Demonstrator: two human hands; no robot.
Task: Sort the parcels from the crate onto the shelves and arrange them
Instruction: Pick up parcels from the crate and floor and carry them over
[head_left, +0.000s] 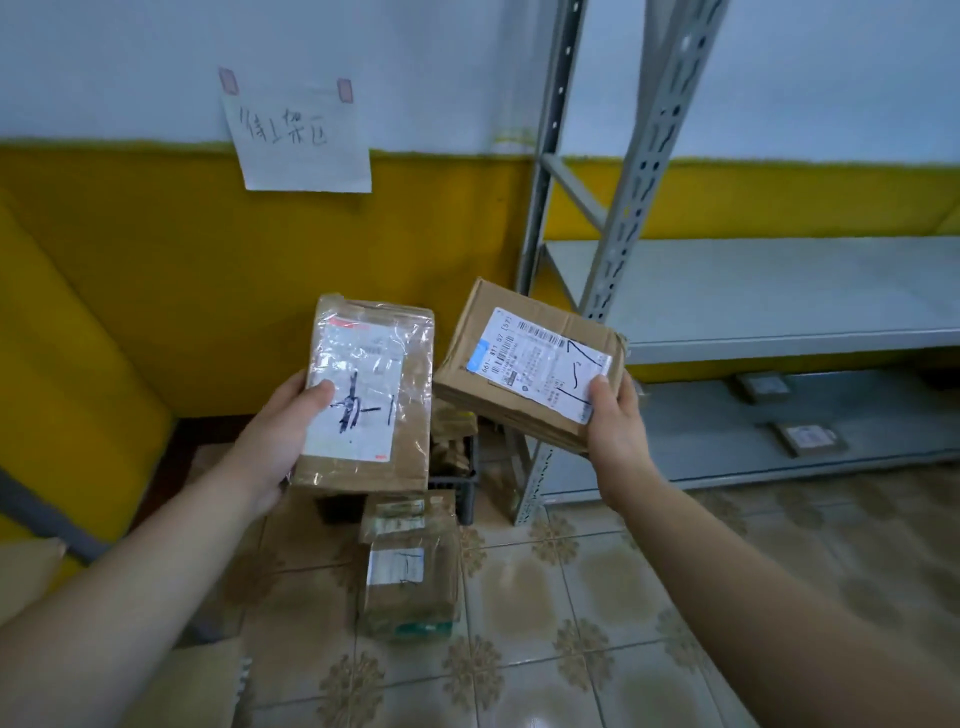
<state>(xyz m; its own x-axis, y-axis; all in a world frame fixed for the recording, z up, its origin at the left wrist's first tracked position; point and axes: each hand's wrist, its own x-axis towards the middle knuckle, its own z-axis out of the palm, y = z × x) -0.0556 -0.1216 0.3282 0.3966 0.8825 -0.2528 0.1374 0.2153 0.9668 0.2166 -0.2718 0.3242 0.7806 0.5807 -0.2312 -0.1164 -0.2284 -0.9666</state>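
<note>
Two parcels: left grip (278, 426) clasps the taped box (363, 395), right grip (618, 415) the tilted box (530, 364), above the parcel-filled crate (465, 488).

Left hand (280, 431): fingers (319, 392) grip the left edge of the left parcel (369, 395). Right hand (615, 421): fingers (600, 387) grip the near right corner of the right parcel (530, 364), which is tilted. The two parcels sit side by side, apart.

Below, between both sets of fingers: crate (465, 501) on the floor (571, 597), with floor parcels (410, 577) in front of it.

Right of the right fingers: shelf rack (613, 260). Two small parcels (808, 439) lie on its lower shelf (701, 431), apart.

Above the left fingers: note (298, 137) on the wall (130, 260).
</note>
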